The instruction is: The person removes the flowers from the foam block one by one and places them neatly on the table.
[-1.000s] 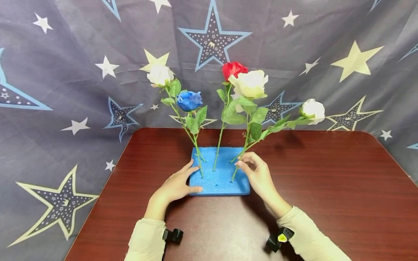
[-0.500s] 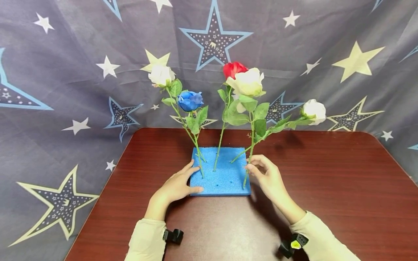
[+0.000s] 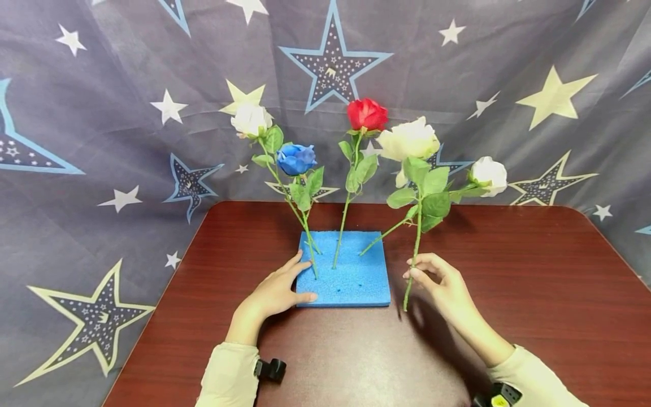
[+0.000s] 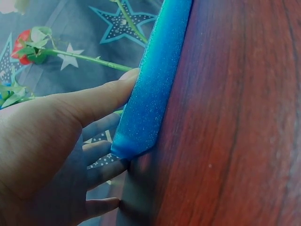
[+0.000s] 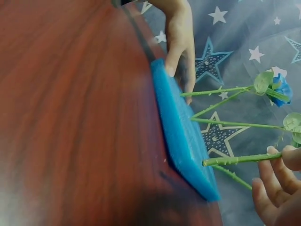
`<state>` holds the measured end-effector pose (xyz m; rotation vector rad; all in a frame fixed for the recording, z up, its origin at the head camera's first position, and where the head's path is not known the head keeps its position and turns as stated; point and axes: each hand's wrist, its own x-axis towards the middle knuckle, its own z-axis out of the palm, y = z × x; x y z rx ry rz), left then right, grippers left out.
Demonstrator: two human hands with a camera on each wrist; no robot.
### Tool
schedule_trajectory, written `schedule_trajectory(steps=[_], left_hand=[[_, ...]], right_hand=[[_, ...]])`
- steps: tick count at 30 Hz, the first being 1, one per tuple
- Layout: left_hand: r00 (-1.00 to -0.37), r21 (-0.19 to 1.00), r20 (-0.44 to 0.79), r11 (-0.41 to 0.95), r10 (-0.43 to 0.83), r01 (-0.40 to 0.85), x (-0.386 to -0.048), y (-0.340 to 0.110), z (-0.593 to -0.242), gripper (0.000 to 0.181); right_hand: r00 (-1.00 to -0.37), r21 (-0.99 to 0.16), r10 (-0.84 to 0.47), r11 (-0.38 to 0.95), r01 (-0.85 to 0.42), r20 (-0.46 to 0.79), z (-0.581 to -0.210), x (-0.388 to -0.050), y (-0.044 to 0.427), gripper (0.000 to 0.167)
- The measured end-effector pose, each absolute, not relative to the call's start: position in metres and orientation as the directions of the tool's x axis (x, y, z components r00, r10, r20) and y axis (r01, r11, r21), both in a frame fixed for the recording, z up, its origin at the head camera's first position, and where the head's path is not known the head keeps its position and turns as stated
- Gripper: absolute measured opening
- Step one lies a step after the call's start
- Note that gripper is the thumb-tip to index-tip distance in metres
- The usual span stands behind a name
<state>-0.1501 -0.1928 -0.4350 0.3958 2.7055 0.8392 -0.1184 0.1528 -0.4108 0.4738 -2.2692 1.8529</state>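
Observation:
The right hand (image 3: 447, 291) pinches the green stem (image 3: 415, 243) of a large cream rose (image 3: 409, 139), its lower end in the air to the right of a blue foam block (image 3: 351, 282). In the right wrist view, thumb and fingertips of the right hand (image 5: 282, 188) hold that stem (image 5: 235, 160). The left hand (image 3: 272, 291) rests on the block's left edge, thumb on top and fingers spread. From the left wrist view, the thumb of the left hand (image 4: 61, 127) lies on the foam (image 4: 150, 89). Small holes show in the foam's front part.
Standing in the foam are a blue rose (image 3: 296, 159), a red rose (image 3: 367, 115), a white rose (image 3: 251, 120) at left and another white rose (image 3: 489, 176) leaning right. The brown table (image 3: 534, 282) backs onto a star-patterned grey cloth (image 3: 127, 56).
The cream rose's stem has come out of the foam. The right hand has moved right and toward the front with it, uncovering the red rose. The left hand has stayed in place.

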Motion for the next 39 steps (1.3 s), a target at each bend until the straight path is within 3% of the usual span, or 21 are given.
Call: schedule_trajectory(steps=[14,39], left_hand=[[-0.922,0.586,-0.181,0.790,0.343,0.179,-0.150,-0.193,-0.437,0.079],[-0.922,0.584,-0.170,0.789,0.348,0.190,-0.149,-0.192,-0.435,0.078]], right_hand=[[-0.940,-0.877,-0.136,0.339,-0.340,0.312,-0.420,-0.093,0.200,0.015],[-0.953,-0.852,-0.118,0.427,-0.303,0.280,-0.433,-0.063,0.263,0.024]])
